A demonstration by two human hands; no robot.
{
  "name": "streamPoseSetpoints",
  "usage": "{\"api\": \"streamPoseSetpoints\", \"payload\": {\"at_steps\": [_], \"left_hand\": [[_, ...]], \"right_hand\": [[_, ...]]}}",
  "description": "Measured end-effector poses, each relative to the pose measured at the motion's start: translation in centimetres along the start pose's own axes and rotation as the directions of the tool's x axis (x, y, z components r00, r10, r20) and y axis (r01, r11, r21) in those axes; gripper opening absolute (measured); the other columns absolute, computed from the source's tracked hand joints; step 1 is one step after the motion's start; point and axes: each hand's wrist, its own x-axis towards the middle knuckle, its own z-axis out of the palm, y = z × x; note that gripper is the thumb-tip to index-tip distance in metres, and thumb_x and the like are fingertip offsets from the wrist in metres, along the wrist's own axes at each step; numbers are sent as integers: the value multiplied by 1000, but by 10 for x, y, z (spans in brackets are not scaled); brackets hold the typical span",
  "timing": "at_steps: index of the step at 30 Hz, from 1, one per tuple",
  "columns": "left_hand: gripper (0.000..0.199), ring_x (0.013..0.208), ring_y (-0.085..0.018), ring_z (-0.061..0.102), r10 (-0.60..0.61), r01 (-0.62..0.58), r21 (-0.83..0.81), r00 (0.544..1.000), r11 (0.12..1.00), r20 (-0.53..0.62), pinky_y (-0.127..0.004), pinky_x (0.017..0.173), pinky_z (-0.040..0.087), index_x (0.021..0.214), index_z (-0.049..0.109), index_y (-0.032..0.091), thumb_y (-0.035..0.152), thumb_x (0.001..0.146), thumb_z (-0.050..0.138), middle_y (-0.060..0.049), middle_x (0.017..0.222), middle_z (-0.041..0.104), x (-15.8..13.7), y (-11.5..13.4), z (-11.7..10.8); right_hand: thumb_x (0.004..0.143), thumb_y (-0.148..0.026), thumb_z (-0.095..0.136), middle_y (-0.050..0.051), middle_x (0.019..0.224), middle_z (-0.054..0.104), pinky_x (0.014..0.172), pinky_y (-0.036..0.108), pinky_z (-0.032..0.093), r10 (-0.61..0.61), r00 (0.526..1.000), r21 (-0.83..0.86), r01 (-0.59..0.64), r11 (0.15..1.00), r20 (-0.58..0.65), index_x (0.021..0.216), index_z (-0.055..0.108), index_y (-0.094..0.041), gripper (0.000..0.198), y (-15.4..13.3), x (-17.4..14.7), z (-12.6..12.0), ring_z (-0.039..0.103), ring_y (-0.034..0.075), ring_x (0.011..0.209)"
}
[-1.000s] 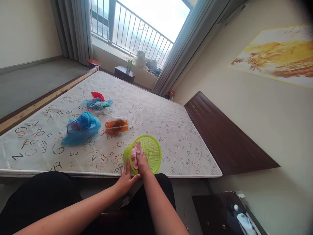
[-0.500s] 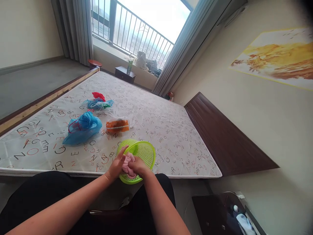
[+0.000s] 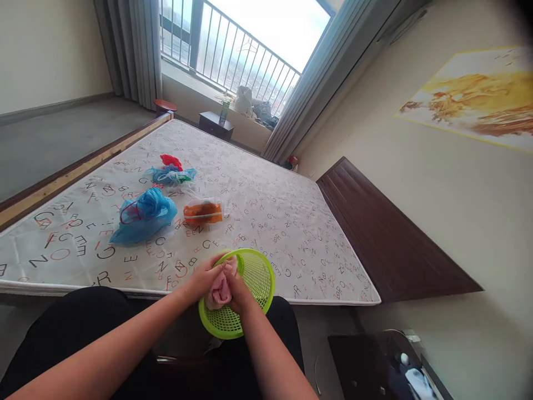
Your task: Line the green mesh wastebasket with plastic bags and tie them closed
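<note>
A bunched pink cloth (image 3: 220, 290), towel-like in texture, is gripped between both hands over the mouth of a lime-green mesh plastic basket (image 3: 258, 278). The basket tilts with its opening toward me, at the mattress edge above my lap. My left hand (image 3: 205, 279) closes on the cloth from the left, its fingertips near the basket's upper rim. From the right, my right hand (image 3: 239, 293) is wrapped round the cloth, and its fingers are partly hidden. Part of the basket's inside is covered by the hands and cloth.
On the lettered mattress (image 3: 266, 211) lie an orange packet (image 3: 203, 213), a knotted blue plastic bag (image 3: 145, 216) and another blue bag (image 3: 172, 175) with a red bundle (image 3: 171, 161). A dark headboard (image 3: 391, 233) stands right; a dark low table (image 3: 366, 364) is at lower right.
My left hand has gone from spread fingers to closing on the cloth. The basket has moved slightly right and down, and the cloth is folded differently between my hands.
</note>
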Motion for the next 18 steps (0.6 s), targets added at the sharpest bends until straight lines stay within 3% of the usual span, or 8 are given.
{"api": "streamPoseSetpoints", "payload": {"at_steps": [3, 6, 7, 9, 11, 12, 15, 18], "left_hand": [[57, 123, -34, 69, -49, 50, 26, 998, 998, -46, -48, 114, 48, 126, 75, 17, 51, 80, 70, -11, 123, 78, 5, -1, -6], [57, 121, -35, 69, -75, 79, 90, 996, 993, -52, -48, 114, 48, 122, 77, 17, 51, 76, 70, -10, 119, 79, 13, -1, -17], [58, 121, -35, 69, -80, 85, 112, 995, 990, -52, -48, 114, 47, 121, 77, 17, 51, 74, 70, -10, 118, 79, 16, -2, -22], [60, 120, -36, 69, -99, 105, 124, 994, 987, -48, -48, 113, 49, 119, 78, 16, 53, 73, 71, -11, 118, 79, 20, -3, -28], [62, 117, -36, 70, -124, 124, 93, 992, 988, -9, -48, 108, 52, 120, 77, 17, 56, 72, 72, -12, 119, 79, 23, -6, -31], [61, 116, -36, 71, -130, 128, 74, 991, 989, 22, -48, 106, 54, 120, 77, 17, 57, 73, 72, -12, 120, 79, 23, -7, -30], [61, 114, -34, 72, -138, 137, 18, 988, 990, 73, -46, 102, 56, 119, 76, 18, 57, 73, 75, -11, 120, 79, 23, -12, -25], [63, 106, -33, 74, -163, 163, -71, 987, 984, 6, -43, 93, 60, 120, 75, 16, 56, 71, 78, -11, 114, 80, 23, -15, -20]], "right_hand": [[89, -51, 69, 7, 103, 76, 86, 38, 61, 37, 999, -45, -37, 998, 10, 130, 63, -23, 50, 28, -2, 15, 74, 23, 101], [83, -39, 72, 6, 94, 75, 87, 40, 59, -21, 1000, -272, 16, 962, -14, 115, 70, -22, 36, 41, -2, 11, 73, 24, 95], [81, -35, 72, 5, 91, 75, 86, 40, 58, -7, 1000, -423, 14, 906, 20, 107, 72, -23, 29, 41, -2, 6, 72, 25, 92], [74, -25, 70, 3, 82, 74, 82, 41, 57, 95, 991, -728, 1, 685, 90, 89, 73, -23, 15, 37, 0, -6, 71, 25, 84], [63, -16, 70, 1, 71, 69, 79, 42, 55, 209, 973, -890, -6, 455, 100, 73, 70, -24, 12, 30, 4, -18, 69, 26, 76], [58, -13, 70, 0, 66, 66, 79, 43, 55, 239, 967, -921, -13, 390, 88, 68, 68, -24, 15, 26, 6, -22, 69, 27, 74], [44, -4, 73, -1, 56, 59, 81, 46, 54, 255, 966, -949, -43, 312, 41, 56, 61, -24, 27, 17, 12, -33, 70, 31, 75], [41, -2, 75, 4, 69, 69, 88, 47, 53, 202, 979, -964, -54, 259, 0, 58, 62, -23, 30, 8, 11, -42, 71, 34, 86]]}}
